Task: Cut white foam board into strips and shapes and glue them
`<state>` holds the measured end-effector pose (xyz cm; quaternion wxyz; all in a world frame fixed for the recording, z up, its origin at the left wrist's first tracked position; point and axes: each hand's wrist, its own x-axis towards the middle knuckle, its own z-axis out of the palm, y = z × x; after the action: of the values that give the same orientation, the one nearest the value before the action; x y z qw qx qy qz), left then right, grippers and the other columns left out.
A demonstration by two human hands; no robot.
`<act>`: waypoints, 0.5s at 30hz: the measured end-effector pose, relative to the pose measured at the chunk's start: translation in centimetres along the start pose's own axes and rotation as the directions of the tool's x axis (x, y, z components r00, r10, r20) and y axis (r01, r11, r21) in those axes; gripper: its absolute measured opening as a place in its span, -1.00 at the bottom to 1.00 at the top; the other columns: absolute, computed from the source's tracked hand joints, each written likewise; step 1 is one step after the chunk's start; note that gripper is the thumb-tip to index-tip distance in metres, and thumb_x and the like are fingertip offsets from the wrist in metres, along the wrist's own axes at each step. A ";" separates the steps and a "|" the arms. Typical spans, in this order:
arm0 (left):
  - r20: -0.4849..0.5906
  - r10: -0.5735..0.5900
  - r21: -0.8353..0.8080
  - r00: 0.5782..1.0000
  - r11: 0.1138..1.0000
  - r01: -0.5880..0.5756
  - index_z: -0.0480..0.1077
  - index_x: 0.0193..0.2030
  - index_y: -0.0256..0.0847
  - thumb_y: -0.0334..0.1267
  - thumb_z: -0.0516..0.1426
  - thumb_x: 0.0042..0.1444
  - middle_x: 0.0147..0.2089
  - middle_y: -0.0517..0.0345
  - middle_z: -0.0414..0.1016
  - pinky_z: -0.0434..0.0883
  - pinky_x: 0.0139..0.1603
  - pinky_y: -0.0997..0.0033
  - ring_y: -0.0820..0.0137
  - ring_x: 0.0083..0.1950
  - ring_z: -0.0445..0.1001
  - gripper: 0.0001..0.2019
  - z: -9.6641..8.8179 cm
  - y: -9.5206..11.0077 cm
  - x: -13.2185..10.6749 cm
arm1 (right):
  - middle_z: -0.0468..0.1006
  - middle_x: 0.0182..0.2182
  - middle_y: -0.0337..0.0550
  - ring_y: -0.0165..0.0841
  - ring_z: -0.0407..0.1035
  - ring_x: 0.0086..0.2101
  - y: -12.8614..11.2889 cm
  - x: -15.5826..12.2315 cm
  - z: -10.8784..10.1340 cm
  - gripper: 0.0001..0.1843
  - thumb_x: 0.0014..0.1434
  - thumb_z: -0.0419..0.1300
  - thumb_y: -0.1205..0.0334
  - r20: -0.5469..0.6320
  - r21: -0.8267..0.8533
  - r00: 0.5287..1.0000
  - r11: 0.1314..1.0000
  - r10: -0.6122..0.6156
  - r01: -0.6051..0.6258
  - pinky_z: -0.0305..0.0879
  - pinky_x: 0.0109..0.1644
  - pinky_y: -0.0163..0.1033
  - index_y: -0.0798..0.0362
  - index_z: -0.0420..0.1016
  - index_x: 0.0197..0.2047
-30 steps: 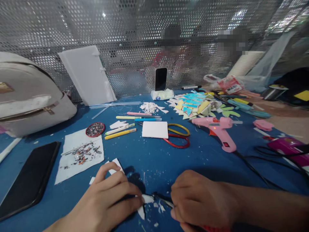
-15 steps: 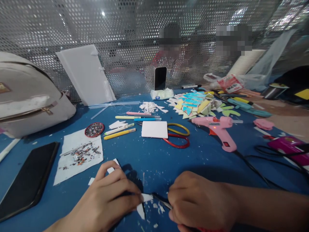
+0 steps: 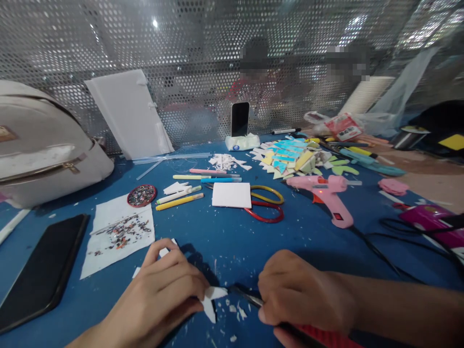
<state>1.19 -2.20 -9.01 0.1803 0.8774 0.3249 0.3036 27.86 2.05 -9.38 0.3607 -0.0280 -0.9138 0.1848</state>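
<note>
My left hand [image 3: 163,295] is closed, fingers and thumb pinching a small white V-shaped piece of board [image 3: 210,302] with two pointed ends. More white pieces [image 3: 165,252] lie beyond and beside its fingers. In my right hand [image 3: 297,290], wrapped by the fingers, is a red-handled tool with a slim pointed metal tip [image 3: 250,296]; its exact kind is partly hidden by the hand. The tip points left toward the white piece, with a small gap between them. Tiny white scraps [image 3: 241,311] are scattered on the table between both hands.
Scissors [image 3: 266,215] lie under a white card [image 3: 231,195], with markers [image 3: 180,201] to their left. A pink glue gun [image 3: 331,193] trails its cord at right. A black phone [image 3: 43,266] and a paper with beads [image 3: 123,232] are at left; coloured cut pieces [image 3: 290,157] lie behind.
My right hand has drawn slightly right, taking the tool tip away from the white piece and showing more red handle. My left hand has shifted slightly left with the piece turned a little.
</note>
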 end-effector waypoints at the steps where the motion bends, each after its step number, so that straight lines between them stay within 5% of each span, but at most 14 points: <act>1: -0.007 0.000 0.006 1.000 1.000 0.000 0.39 -0.20 -0.12 -0.27 0.03 0.43 -0.21 0.29 0.60 0.07 0.15 0.24 0.42 -0.26 0.41 -0.83 0.0 0.0 0.0 | 0.31 -0.60 -0.37 -0.46 0.14 -0.66 0.0 0.0 0.0 -0.80 0.07 0.02 0.38 -0.014 0.007 1.000 1.000 0.005 -0.005 0.02 -0.58 -0.30 0.03 0.24 -0.19; 7: 0.046 0.043 0.117 0.998 0.992 -0.048 0.39 -0.07 -0.11 -0.27 0.05 0.42 -0.14 0.25 0.61 0.05 0.18 0.27 0.43 -0.20 0.46 -0.90 -1.0 -0.3 0.3 | 0.36 -0.59 -0.36 -0.46 0.20 -0.65 -0.3 -0.1 0.0 -0.82 0.10 0.03 0.35 -0.011 0.029 1.000 1.000 0.011 -0.011 0.07 -0.56 -0.32 0.03 0.25 -0.18; 15: -0.060 -0.084 0.285 0.995 0.953 0.098 0.39 -0.06 -0.03 -0.22 0.10 0.39 -0.13 0.29 0.63 0.12 0.14 0.24 0.40 -0.20 0.51 -0.94 -2.9 -1.7 0.7 | 0.34 -0.56 -0.43 -0.48 0.15 -0.64 -0.1 -0.2 -0.1 -0.75 0.15 0.12 0.34 0.021 0.010 0.961 0.961 0.277 -0.277 0.01 -0.56 -0.33 -0.03 0.19 -0.11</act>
<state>-1.02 -0.19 -7.43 0.0566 0.8709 0.4099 0.2653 28.08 1.98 -9.39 0.3225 -0.1515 -0.9031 0.2397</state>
